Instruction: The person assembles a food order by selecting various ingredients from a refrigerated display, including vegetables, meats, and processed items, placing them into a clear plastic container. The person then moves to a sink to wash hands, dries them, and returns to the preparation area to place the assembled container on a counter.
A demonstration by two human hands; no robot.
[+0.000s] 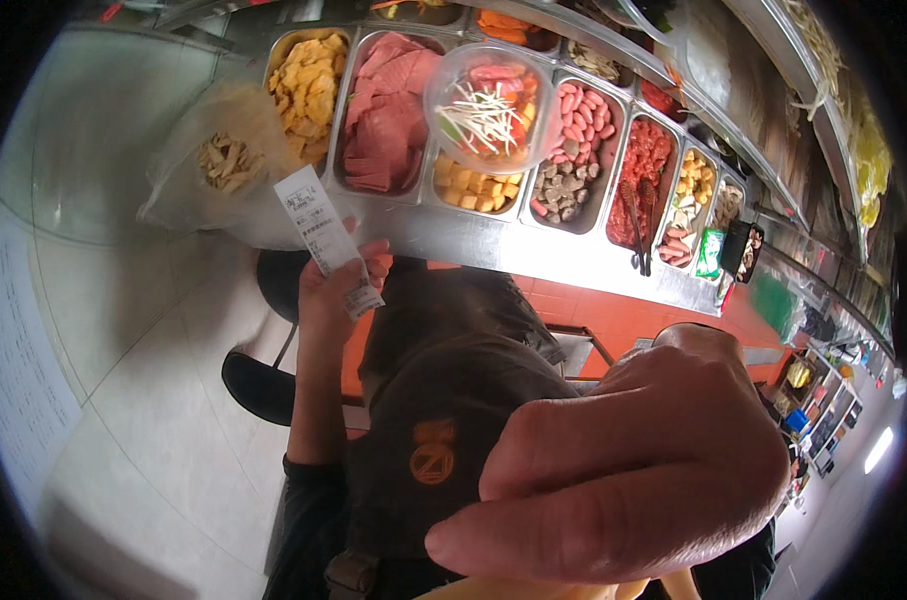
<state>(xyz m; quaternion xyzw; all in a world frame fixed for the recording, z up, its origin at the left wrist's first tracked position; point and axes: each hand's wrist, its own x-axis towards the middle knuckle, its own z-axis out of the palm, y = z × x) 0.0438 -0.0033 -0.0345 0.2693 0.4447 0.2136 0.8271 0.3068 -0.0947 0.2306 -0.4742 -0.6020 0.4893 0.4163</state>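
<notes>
The left hand [333, 290] pinches a long paper slip [325, 235] near the table [453, 235] edge, slanting up-left. The right hand [623, 470] is curled close to the camera; nothing shows inside.

Steel counter [533, 262] with inset food trays [385, 110] (tongs [637, 222] on its front edge).

Left hand [335, 290] raised, fingers pinched; right hand [623, 470] curled close.

Bowl [488, 105] above trays [388, 115]
</notes>
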